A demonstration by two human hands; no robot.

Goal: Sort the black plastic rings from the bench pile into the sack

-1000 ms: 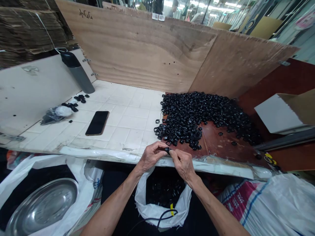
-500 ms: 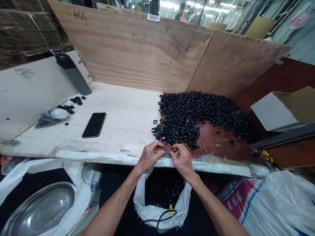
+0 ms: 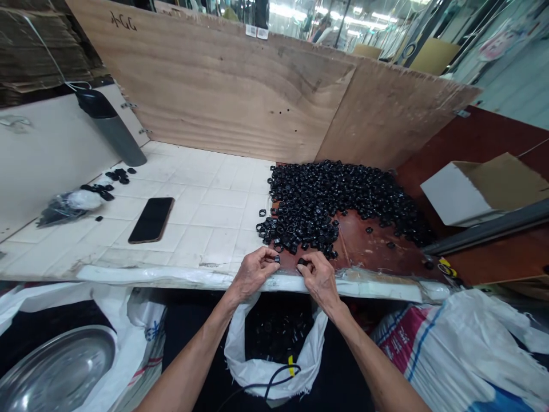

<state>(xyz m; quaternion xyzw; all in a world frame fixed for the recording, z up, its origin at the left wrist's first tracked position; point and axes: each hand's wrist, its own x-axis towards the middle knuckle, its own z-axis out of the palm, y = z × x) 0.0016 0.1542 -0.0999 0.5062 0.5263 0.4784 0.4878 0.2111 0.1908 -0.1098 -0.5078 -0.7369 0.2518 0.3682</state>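
Between the thumb and fingers of my left hand (image 3: 253,271) is a small black ring-shaped part (image 3: 277,259). My right hand (image 3: 321,279) pinches another small black part (image 3: 302,262), partly covered by the fingers. Both hands are at the table's front edge, a short gap apart. Just beyond them spreads a large pile of black ring-shaped parts (image 3: 343,189) on the reddish-brown board. Below my hands, a white woven sack (image 3: 274,377) hangs open with many black parts inside.
On the white tabletop (image 3: 218,200) lie a phone (image 3: 151,220), a grey bottle (image 3: 120,140) and a plastic bag (image 3: 64,207) beside loose black pieces. An open carton (image 3: 463,191) stands right. Wooden boards (image 3: 223,91) wall the back. A metal basin (image 3: 64,366) sits lower left.
My hands were together at one black part; they have since separated. The left kept a ring, and the right now pinches another part. The whole view has shifted slightly.
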